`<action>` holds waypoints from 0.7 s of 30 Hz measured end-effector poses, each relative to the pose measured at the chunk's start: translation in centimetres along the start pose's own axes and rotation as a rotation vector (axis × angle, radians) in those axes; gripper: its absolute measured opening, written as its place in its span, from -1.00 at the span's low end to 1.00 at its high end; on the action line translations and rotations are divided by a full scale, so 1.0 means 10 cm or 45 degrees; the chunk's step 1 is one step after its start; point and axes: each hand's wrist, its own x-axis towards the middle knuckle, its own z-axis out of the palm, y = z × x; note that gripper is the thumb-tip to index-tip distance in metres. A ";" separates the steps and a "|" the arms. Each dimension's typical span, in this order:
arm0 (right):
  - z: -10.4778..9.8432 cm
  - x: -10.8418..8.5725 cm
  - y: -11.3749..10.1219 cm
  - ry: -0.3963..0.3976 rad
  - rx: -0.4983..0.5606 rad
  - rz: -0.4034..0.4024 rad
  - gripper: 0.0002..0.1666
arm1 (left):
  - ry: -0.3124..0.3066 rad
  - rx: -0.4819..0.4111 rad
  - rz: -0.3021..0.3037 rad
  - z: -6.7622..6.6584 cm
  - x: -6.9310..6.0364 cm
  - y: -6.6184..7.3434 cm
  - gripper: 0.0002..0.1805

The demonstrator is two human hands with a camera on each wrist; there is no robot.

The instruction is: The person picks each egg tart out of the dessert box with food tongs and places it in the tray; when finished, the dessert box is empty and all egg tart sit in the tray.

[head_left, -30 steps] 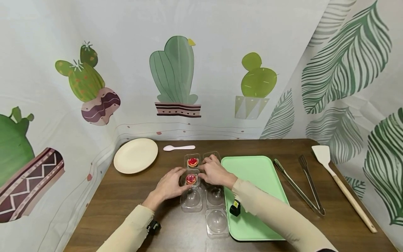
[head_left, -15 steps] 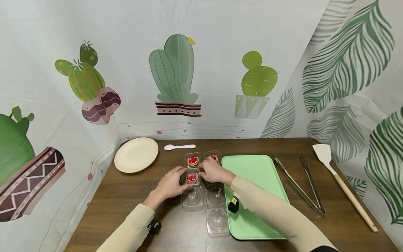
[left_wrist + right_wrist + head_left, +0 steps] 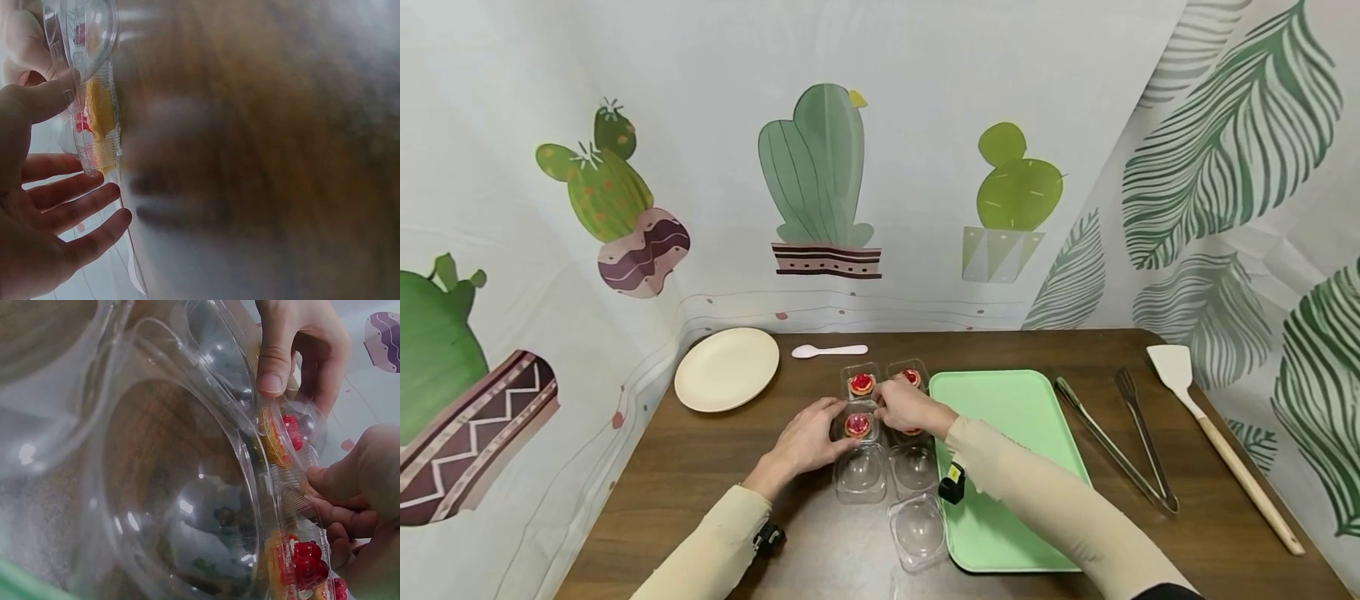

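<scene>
Two hinged clear containers lie side by side, each holding two red-topped tarts. My left hand [image 3: 805, 437] spans the left container's near tart [image 3: 857, 425], gripping the sides between thumb and fingers; the other left tart [image 3: 862, 384] sits behind it. My right hand [image 3: 912, 406] is between the containers; in the right wrist view, its thumb and finger [image 3: 340, 515] pinch the left container's clear edge [image 3: 294, 500]. The right container's far tart [image 3: 911, 377] shows beyond that hand, which mostly covers the near one. Domed lids [image 3: 860, 472] [image 3: 914, 468] extend toward me.
A green tray [image 3: 1000, 533] is right of the containers, with metal tongs [image 3: 1105, 435] and a wooden-handled spatula [image 3: 1232, 467] farther right. A cream plate [image 3: 727, 369] and a white spoon [image 3: 830, 352] lie behind, to the left. Another clear lid [image 3: 919, 530] lies nearest me.
My right hand has shifted slightly toward me, uncovering the far right tart and a sliver of the near one. The nearest right lid has turned askew. My left hand has stayed in place.
</scene>
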 end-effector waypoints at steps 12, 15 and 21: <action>-0.02 0.00 0.00 0.014 0.049 0.031 -0.80 | 0.027 0.002 0.018 -0.01 0.01 0.03 -0.21; -0.02 -0.01 -0.01 0.015 0.061 0.039 -0.79 | 0.024 -0.013 0.015 -0.01 0.01 0.04 -0.20; 0.00 -0.02 -0.01 0.027 0.059 0.047 -0.78 | 0.026 -0.011 0.019 -0.01 0.01 0.04 -0.19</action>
